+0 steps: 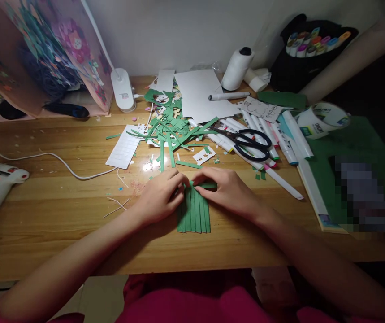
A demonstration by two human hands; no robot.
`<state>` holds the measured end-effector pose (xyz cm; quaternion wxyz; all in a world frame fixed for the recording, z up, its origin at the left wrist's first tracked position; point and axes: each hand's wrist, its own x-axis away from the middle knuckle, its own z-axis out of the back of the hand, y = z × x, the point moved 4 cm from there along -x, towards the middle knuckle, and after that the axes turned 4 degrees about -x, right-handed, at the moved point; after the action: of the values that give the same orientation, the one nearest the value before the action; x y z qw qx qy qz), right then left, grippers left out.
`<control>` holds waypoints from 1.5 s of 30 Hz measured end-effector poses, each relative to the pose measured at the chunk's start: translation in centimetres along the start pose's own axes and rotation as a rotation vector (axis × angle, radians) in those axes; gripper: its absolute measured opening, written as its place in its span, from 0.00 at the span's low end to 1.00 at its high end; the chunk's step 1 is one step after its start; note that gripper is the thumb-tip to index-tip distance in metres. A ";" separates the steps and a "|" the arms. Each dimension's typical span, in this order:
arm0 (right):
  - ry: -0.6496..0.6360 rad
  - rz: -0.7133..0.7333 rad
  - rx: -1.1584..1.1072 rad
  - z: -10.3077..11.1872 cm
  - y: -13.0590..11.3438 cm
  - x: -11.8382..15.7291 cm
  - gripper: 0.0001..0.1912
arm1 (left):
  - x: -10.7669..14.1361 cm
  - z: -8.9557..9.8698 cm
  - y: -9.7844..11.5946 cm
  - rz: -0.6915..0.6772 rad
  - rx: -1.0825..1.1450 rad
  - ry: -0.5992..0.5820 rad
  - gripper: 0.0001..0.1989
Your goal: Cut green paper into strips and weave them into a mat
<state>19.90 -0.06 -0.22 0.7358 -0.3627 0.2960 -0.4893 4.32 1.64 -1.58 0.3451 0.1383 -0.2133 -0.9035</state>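
Several green paper strips (pixel 194 213) lie side by side on the wooden table, running toward me like a small mat. My left hand (pixel 162 196) has its fingers curled in at the far left end of the strips and pinches there. From the other side, my right hand (pixel 229 190) pinches at the same far end with thumb and index finger. A single green strip (pixel 209 185) lies crosswise under the right fingers. The fingertips of both hands nearly meet and partly hide the paper's top edge.
Green scraps (pixel 172 119) and white paper (pixel 201 94) lie beyond my hands. Black-handled scissors (pixel 254 139) rest on several markers (pixel 288 150) to the right. A glue gun (pixel 2 186) lies at left, near a white cable (pixel 41 154). A white thread spool (pixel 236 69) stands behind.
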 end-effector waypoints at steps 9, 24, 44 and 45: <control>-0.003 0.085 -0.127 0.7 -0.8 0.2 0.06 | -0.2 0.3 2.0 0.033 -0.176 -0.033 0.13; -0.194 0.080 0.077 0.1 -0.1 0.3 0.23 | -0.8 -0.4 1.2 0.098 -0.134 0.032 0.06; 0.125 -0.186 -0.307 0.6 1.5 0.1 0.05 | -0.9 -0.4 1.0 0.086 -0.132 -0.006 0.07; 0.130 -0.219 -0.378 0.6 1.6 0.1 0.05 | -0.9 -0.3 1.0 0.085 -0.125 -0.010 0.06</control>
<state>21.18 0.44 -1.24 0.5768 -0.4919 0.3881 -0.5242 5.65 1.49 -1.21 0.3898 0.1027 -0.1640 -0.9003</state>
